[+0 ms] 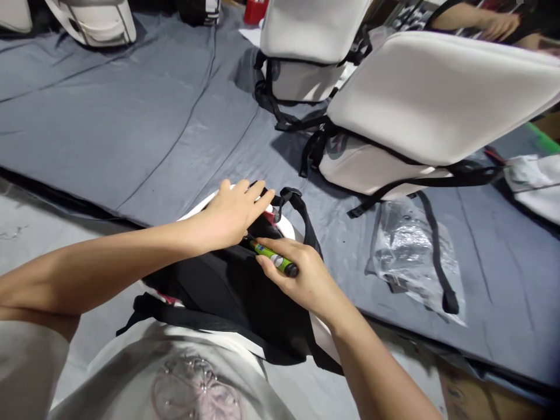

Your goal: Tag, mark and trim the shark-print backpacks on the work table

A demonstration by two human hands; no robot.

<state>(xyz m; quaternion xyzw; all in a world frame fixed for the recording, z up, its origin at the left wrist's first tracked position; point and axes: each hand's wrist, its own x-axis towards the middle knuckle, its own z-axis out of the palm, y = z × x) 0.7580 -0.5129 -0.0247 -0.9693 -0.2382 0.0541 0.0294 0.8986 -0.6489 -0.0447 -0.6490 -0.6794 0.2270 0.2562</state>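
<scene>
A black and white bag leans between my body and the table edge. My right hand is closed around a green marker-like tool with a black end; its front tip points into the bag's upper part, near my left hand. My left hand lies over the bag's top edge with its fingers spread, pressing on the fabric. Beside those fingers a small red piece shows, and a black strap with a buckle loops just to the right.
Grey cloth covers the table. White bags with black straps stand at the right, centre back and back left. A clear plastic packet lies at right. Another person's hand shows at the top right.
</scene>
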